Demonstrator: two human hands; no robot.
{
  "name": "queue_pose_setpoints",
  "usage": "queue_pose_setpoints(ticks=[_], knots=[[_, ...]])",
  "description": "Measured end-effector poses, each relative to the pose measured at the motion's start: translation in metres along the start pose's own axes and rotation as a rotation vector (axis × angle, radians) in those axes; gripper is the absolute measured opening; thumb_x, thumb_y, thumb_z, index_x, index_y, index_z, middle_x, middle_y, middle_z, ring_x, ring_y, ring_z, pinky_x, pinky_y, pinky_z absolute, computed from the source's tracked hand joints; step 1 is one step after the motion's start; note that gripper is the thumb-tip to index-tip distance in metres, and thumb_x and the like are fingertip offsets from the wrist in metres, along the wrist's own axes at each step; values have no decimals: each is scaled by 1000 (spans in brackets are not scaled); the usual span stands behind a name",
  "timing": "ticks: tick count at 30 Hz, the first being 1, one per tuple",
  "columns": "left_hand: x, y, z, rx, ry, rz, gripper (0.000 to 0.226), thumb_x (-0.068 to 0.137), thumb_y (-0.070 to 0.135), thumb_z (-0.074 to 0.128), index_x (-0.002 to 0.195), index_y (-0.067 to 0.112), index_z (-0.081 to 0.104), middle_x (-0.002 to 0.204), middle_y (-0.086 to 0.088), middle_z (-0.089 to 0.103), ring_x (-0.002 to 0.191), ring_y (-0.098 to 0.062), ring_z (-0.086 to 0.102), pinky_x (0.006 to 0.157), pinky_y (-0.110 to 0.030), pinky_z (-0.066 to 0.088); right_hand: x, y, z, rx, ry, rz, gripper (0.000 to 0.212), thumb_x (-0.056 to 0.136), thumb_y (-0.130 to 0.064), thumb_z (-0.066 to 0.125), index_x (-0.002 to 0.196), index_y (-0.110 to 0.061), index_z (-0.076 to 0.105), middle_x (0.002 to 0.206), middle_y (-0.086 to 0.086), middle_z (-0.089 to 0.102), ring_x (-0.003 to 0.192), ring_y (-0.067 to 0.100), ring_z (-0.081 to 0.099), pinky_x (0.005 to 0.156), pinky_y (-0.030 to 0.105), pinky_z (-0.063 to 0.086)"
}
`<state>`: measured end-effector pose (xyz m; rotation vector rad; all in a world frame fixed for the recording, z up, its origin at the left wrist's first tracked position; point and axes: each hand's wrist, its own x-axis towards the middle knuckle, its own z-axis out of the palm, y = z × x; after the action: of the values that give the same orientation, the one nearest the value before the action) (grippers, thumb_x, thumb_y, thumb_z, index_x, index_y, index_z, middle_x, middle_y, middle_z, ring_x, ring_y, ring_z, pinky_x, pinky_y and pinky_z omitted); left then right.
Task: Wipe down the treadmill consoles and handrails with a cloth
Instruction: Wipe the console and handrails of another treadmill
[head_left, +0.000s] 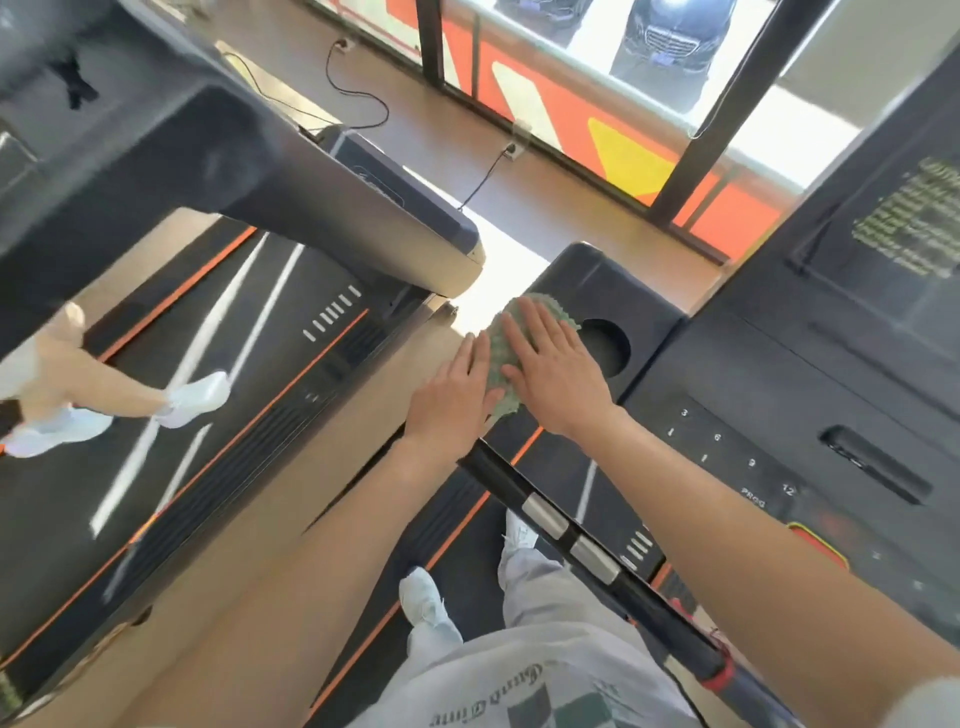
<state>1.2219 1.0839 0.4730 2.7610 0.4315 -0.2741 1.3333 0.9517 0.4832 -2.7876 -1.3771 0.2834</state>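
Both bare forearms reach forward from the bottom of the head view, over a white printed shirt (545, 686) and pale trousers. Between them runs the black tubular handrail with silver grip plates (571, 530), which leads up to the dark moulded console wing of the treadmill (628, 296).

On that wing lies the green waffle-textured cloth (498, 353), on its left end, just beside the round cup-holder recess (605, 345). The right hand (553, 374) lies flat on top of the cloth, fingers straight and slightly spread, pressing down rather than gripping. The left hand (452, 395) rests at the cloth's left edge, fingers extended and close together, steadying the fabric; it grasps nothing that I can see.

To the right of the wing sits the black keypad panel with white numbers (727, 457), and beyond it a red-rimmed stop control (818, 545). Left of the wing, on the neighbouring treadmill belt (218, 364), another person's legs and white shoes are in mid-stride.

Risks, as I judge them: the cloth sits near the wing's outer edge, so a hard sideways stroke could push it off into the gap between machines. Wiping on toward the keypad could press a key and start the belt under the wearer's own feet.
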Motion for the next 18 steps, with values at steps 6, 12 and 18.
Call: queue_pose_setpoints(ticks=[6, 12, 18], knots=[[61, 26, -18, 139, 5, 200, 67, 108, 46, 22, 162, 11, 1, 170, -14, 2, 155, -31, 18, 121, -44, 32, 11, 53, -17, -9, -104, 220, 64, 106, -49, 12, 161, -20, -7, 168, 12, -9, 155, 26, -6, 126, 43, 0], [115, 51, -16, 319, 5, 362, 65, 106, 47, 3, 162, 15, -2, 170, -14, -7, 157, -32, -7, 128, -47, 8, -3, 82, -33, -138, -231, 363, 68, 106, -33, 30, 160, -12, -6, 167, 17, -4, 155, 30, -1, 126, 44, 2], [103, 62, -11, 318, 20, 469, 68, 101, 52, 8, 162, 24, 18, 170, -4, 11, 157, -30, 5, 127, -47, 5, -33, 86, -45, -233, -264, 312, 63, 105, -41, 28, 155, -2, 24, 162, 21, 26, 150, 31, 25, 125, 44, 12]])
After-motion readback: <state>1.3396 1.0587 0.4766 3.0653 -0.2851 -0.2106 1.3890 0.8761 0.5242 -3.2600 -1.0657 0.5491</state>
